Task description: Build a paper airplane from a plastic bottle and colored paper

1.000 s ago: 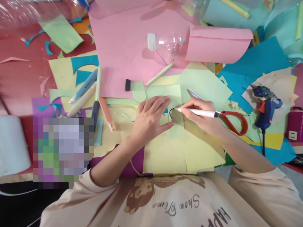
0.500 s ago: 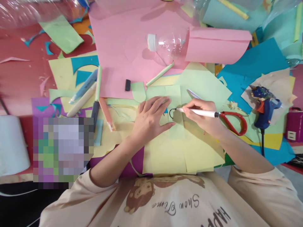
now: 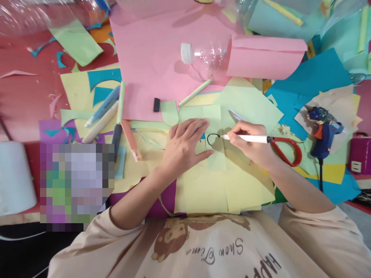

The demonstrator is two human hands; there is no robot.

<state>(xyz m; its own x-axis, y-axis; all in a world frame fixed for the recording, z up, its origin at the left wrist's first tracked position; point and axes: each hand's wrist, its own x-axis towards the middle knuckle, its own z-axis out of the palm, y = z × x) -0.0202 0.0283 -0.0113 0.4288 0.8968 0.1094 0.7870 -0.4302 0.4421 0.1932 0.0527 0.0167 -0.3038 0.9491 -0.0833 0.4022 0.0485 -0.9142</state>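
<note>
My right hand [image 3: 249, 141] is closed round a white marker [image 3: 249, 138], its tip touching a pale green paper strip [image 3: 214, 116]. On that strip is a curved black line [image 3: 208, 136], round and open at the lower right. My left hand [image 3: 185, 144] lies flat on the paper just left of the line, fingers stretched out, holding nothing. Partly under my right hand are scissors with a red handle [image 3: 286, 150]; a bit of their blade shows above the hand. A black marker cap [image 3: 156, 104] rests on the pink sheet [image 3: 139, 69].
A clear bottle [image 3: 208, 54] wrapped in pink paper lies at the back. At right sits a blue glue gun [image 3: 323, 135] with its cord toward me. Several markers, including a blue one [image 3: 104, 104], lie at left among paper scraps. A white roll [image 3: 16, 177] stands far left.
The marker tip has moved slightly right, and the black arc has grown longer across its top into a rounder curve. My left hand has stayed in place.
</note>
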